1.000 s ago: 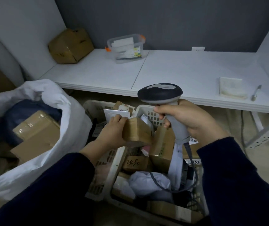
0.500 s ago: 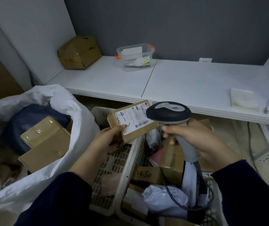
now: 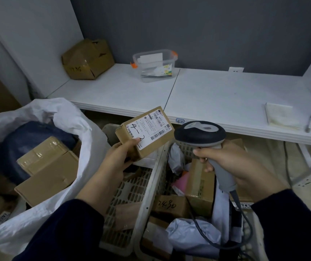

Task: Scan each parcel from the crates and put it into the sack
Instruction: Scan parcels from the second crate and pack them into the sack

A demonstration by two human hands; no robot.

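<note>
Lifted out of the crates [image 3: 151,178], the small cardboard parcel [image 3: 145,132] now faces label-up, gripped by the left hand [image 3: 120,159] just left of the barcode scanner [image 3: 199,133], which the right hand [image 3: 233,162] grips. It looks ready to scan; the sack [image 3: 66,117] waits farther left.

Both arms reach forward in dark sleeves [image 3: 66,232], bare from the wrists. The left hand [image 3: 117,159] is raised with its thumb pressed on top of a small parcel [image 3: 147,132] and its fingers curled beneath. The right hand [image 3: 231,162], just beside it at about the same height, is wrapped round the handle of a scanner [image 3: 199,133], index finger at the front of the grip.
</note>
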